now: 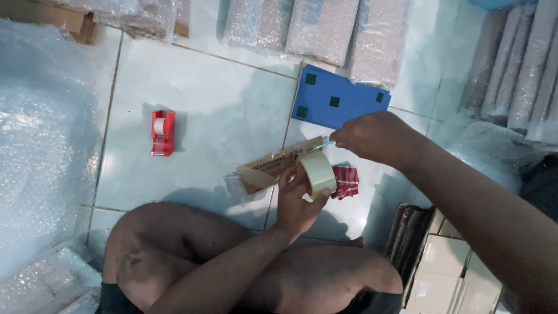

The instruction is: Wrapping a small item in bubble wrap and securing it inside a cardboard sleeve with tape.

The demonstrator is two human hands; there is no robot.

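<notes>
A roll of clear packing tape [318,171] is gripped by the left hand [297,200], the fingers curled round its pale, cream-coloured ring while it is held upright just above the floor. The loose end of the tape is pinched between the fingertips of the right hand [372,136] and is drawn out as a thin, taut, glossy strip from the roll toward that hand. Directly behind the roll, a flat brown cardboard piece [273,168] is seen lying tilted on the tiled floor [221,110], partly under clear wrap. A small red checked item [347,181] lies just beside the roll, to its right. Farther back, a blue board with dark squares [337,99] rests on the tiles. A red tape dispenser [163,133] stands well apart to the left. Bubble-wrapped parcels [325,26] are lined along the far edge, and a sheet of bubble wrap [40,134] is spread at the left.
</notes>
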